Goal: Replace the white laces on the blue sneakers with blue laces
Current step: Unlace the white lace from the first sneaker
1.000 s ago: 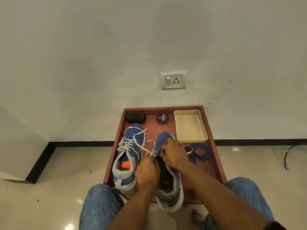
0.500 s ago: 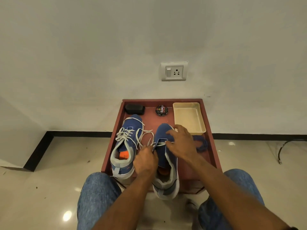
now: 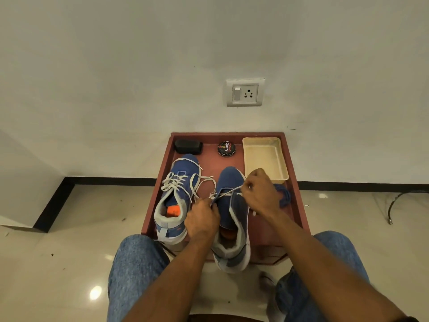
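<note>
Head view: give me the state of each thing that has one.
Left blue sneaker: fully laced in white, untied.
Right blue sneaker: white lace mostly out.
Left hand: grips the right sneaker.
Right hand: pinches the white lace.
Blue laces: bundled, unused.
Beige plastic tray: empty.
Round polish tin: closed.

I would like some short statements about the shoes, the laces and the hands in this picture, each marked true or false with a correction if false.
1. The left sneaker still has its white lace. True.
2. The right hand pinches a white lace of the right sneaker. True.
3. The blue laces are threaded in the right sneaker. False: they lie loose on the red tray.
4. The cream tray holds the polish tin. False: the tin stands beside it.
5. The left hand rests on the floor. False: it holds the right sneaker.
</note>
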